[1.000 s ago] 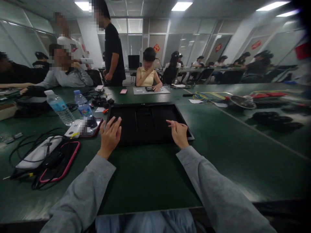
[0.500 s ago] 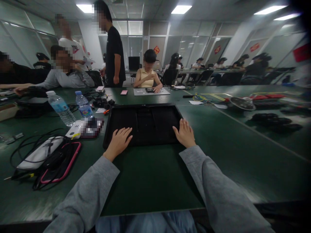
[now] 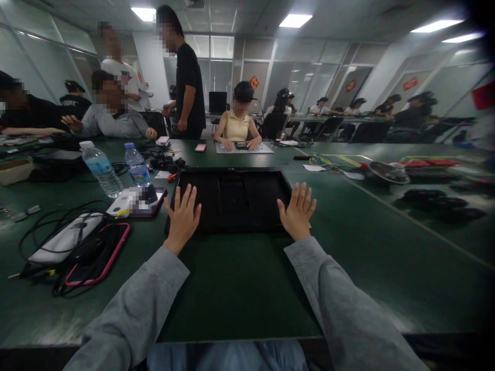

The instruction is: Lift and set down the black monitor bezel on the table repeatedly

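A flat black panel (image 3: pixel 232 198) lies face down on the green table (image 3: pixel 240 288) straight ahead of me. My left hand (image 3: pixel 182 217) is raised over its near left corner, fingers spread wide and palm facing away. My right hand (image 3: pixel 297 212) is raised the same way over the near right corner, fingers apart. Neither hand holds anything. Grey sleeves cover both my forearms.
Left of the panel stand two water bottles (image 3: pixel 101 170), a phone in a pink case (image 3: pixel 97 256), a white pouch and tangled black cables (image 3: pixel 58 242). Several people sit or stand at the far side. Cables and dark parts (image 3: pixel 433 198) lie on the table to the right.
Both hands lay flat on the panel's near edge half a second ago; now they are lifted off it with fingers spread. The panel has not moved.
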The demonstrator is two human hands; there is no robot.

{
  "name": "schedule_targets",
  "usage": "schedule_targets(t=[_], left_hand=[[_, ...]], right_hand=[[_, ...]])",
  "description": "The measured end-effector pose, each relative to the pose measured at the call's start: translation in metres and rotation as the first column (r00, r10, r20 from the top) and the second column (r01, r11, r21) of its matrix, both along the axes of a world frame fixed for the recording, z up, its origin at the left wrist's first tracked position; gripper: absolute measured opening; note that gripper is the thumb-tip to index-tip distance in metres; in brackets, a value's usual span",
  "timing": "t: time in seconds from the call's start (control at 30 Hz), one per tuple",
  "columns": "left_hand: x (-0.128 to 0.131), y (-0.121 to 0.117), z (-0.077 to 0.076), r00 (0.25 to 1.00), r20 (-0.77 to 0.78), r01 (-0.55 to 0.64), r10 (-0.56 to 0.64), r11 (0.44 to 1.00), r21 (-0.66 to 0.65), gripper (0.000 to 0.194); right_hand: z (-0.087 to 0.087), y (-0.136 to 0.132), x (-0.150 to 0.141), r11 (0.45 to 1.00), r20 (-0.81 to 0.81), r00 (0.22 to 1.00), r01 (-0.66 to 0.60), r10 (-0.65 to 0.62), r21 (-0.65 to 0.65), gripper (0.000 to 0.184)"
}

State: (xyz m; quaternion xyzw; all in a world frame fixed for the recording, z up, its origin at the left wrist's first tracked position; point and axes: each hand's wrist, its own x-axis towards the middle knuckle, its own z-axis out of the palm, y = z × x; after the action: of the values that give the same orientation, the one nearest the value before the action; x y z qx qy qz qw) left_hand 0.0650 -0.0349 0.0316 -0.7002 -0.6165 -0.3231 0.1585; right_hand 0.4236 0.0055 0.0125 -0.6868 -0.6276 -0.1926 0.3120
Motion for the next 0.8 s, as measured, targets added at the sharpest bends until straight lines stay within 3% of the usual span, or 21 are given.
schedule_targets(t=[0.13,0.27,0.33,0.43,0.5,0.6,0.8], left_hand=[[-0.011,0.005,-0.003,0.970,0.120,-0.211,0.210,0.978,-0.007,0.073],[-0.020,0.009,-0.012,0.957,0.122,-0.247,0.263,0.960,-0.129,0.080],[-0.020,0.008,-0.011,0.968,0.107,-0.216,0.228,0.970,-0.113,0.078],[-0.016,0.006,-0.007,0.997,0.032,-0.067,0.068,0.997,-0.028,0.070],[-0.012,0.005,-0.006,0.999,-0.033,0.031,-0.033,0.999,-0.038,0.065],[-0.010,0.006,-0.008,0.995,-0.077,0.048,-0.056,0.994,-0.097,0.062],[-0.011,0.007,-0.012,0.995,-0.060,0.062,-0.077,0.972,-0.227,0.051]], right_hand=[[0.001,-0.003,-0.017,0.980,0.040,0.982,-0.183,0.186,-0.078,0.076],[-0.006,-0.002,-0.026,0.913,0.088,0.927,-0.336,0.364,-0.231,0.067],[-0.006,-0.001,-0.025,0.932,0.094,0.942,-0.300,0.323,-0.203,0.067],[0.000,0.000,-0.014,0.990,0.056,0.990,-0.124,0.127,-0.062,0.070],[0.002,0.001,-0.003,0.999,0.006,1.000,-0.020,0.020,-0.030,0.072],[-0.005,0.004,0.016,0.994,-0.059,0.997,0.053,-0.059,-0.091,0.076],[-0.020,0.009,0.030,0.974,-0.105,0.994,0.014,-0.039,-0.225,0.076]])
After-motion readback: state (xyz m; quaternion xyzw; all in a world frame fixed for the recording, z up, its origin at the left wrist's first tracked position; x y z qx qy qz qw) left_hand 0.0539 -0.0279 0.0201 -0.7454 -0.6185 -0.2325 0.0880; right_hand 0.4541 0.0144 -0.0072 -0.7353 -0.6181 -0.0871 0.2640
